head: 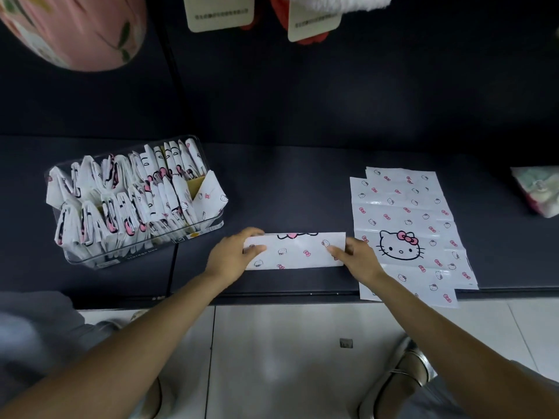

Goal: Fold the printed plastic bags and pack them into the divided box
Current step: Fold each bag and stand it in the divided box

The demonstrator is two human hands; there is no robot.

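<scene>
**Two hands on one folded strip, box w/ folded bags at left**

Nearest: pale tiled floor [302, 358], silver shoe [402, 373] lower right, forearms reaching up fr. bottom corners. At near edge of dark desk [287, 192]: folded bag strip [295, 251], long & narrow, flat on desk, bow & cat print up. Left hand [233, 252] pinching strip's left end, thumb on top, fingers curled over far edge. Right hand [358, 257] clamped on right end, thumb on top. Hands well apart, one per end. Just right of strip: stack of flat unfolded bags [408, 231], big cat-face print up, near end overhanging desk edge; right hand's back overlapping stack's left edge. Left & farther back: clear divided box [136, 249], packed w/ upright folded bags [121, 201] in two rows, cardboard divider showing. Far right edge: pale soft item [538, 192], blurred. Farthest, top: pink rounded object [75, 28], two hanging tags [220, 12] [314, 22] by red & white plush [302, 4].
</scene>
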